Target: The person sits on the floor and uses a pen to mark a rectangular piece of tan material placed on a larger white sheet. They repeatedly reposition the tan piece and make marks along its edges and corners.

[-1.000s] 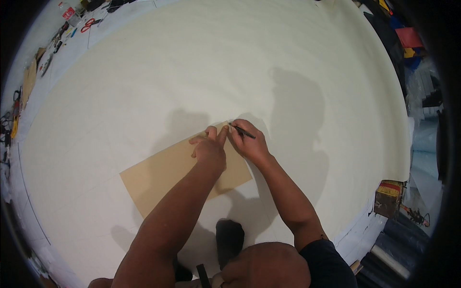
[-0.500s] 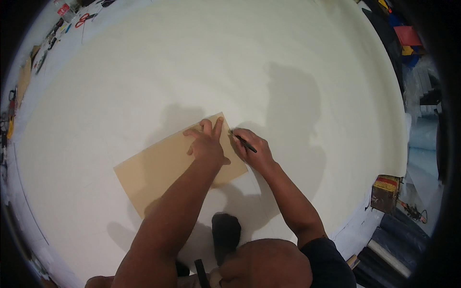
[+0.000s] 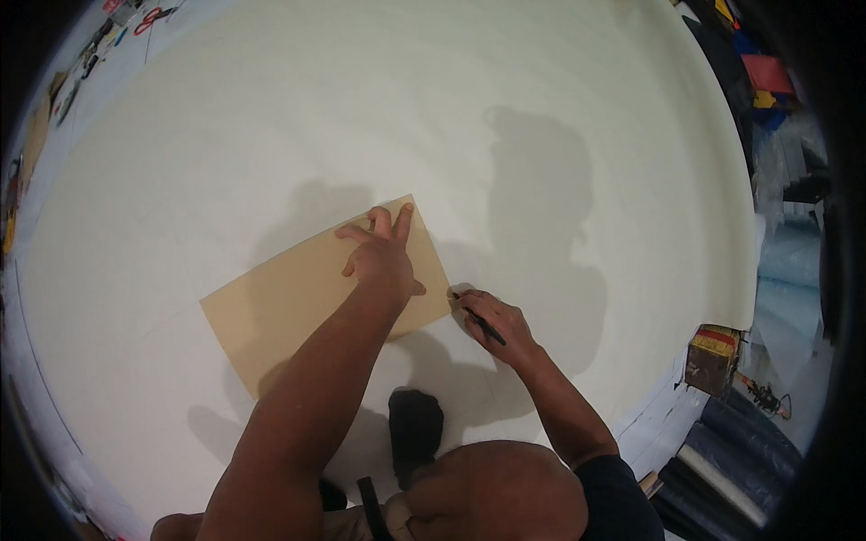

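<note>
A tan rectangular board (image 3: 271, 311) lies at a slant on a large cream sheet (image 3: 379, 108). My left hand (image 3: 381, 260) presses down on the board near its far right corner, fingers spread, with the forearm crossing over the board's near side. My right hand (image 3: 507, 332) grips a slim black pen (image 3: 485, 325). The pen's tip meets the board's right edge close to the near right corner. The board's near edge is partly hidden by my left arm.
Orange-handled scissors (image 3: 149, 20) and small tools lie at the far left edge. A brown box (image 3: 714, 359) stands at the right, above dark rolls (image 3: 749, 442). Clear plastic wrapping (image 3: 794, 252) is beyond the sheet's right edge. My dark-socked foot (image 3: 415, 428) rests on the sheet.
My right hand has slid the pen toward me along the board's right edge, from near the far corner to near the close corner. My left hand keeps its place on the board.
</note>
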The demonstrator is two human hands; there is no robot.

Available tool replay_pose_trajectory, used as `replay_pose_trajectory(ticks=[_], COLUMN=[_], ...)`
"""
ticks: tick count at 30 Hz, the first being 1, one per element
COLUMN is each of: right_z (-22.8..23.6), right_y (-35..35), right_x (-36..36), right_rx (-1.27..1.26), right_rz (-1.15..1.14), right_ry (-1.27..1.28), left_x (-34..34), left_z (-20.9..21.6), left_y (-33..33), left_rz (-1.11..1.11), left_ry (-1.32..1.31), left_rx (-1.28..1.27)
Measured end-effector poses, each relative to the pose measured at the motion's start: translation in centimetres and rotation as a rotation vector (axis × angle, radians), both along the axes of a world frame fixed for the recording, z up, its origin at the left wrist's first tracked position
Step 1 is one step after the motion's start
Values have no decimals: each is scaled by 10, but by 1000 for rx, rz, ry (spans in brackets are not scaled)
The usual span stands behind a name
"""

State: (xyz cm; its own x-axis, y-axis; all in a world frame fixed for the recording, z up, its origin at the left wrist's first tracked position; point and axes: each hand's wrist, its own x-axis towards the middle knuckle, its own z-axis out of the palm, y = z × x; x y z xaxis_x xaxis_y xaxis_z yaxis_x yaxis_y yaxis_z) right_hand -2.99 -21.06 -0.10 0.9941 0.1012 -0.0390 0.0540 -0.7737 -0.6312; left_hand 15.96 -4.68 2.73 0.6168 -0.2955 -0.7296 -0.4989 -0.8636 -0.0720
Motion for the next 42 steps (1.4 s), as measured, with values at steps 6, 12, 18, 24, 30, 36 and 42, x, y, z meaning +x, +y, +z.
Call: replay_pose_trajectory(ticks=[6,12,18,24,30,36,42], right_z=[-4,4,5,-3,-13,-27,-36], right_y=[-4,1,2,4,7,4,23], right_x=[-15,-10,27,93,158,147,56], right_rx=[-49,-18,-106,-88,-39,256,783], right_rz=[20,5,-24,4,-44,-400,-728], right_ry=[58,32,135,-35,-85,-209,-72], left_x=[2,4,6,3,3,-7,-86], left_z=[2,0,3,2,-1,1,-41], left_y=[0,-1,-1,-4,-4,12,114], left_rz=[22,18,26,28,13,100,80], left_ry=[25,34,46,38,39,-29,-313], left_rx=[-2,14,11,25,14,-190,-623])
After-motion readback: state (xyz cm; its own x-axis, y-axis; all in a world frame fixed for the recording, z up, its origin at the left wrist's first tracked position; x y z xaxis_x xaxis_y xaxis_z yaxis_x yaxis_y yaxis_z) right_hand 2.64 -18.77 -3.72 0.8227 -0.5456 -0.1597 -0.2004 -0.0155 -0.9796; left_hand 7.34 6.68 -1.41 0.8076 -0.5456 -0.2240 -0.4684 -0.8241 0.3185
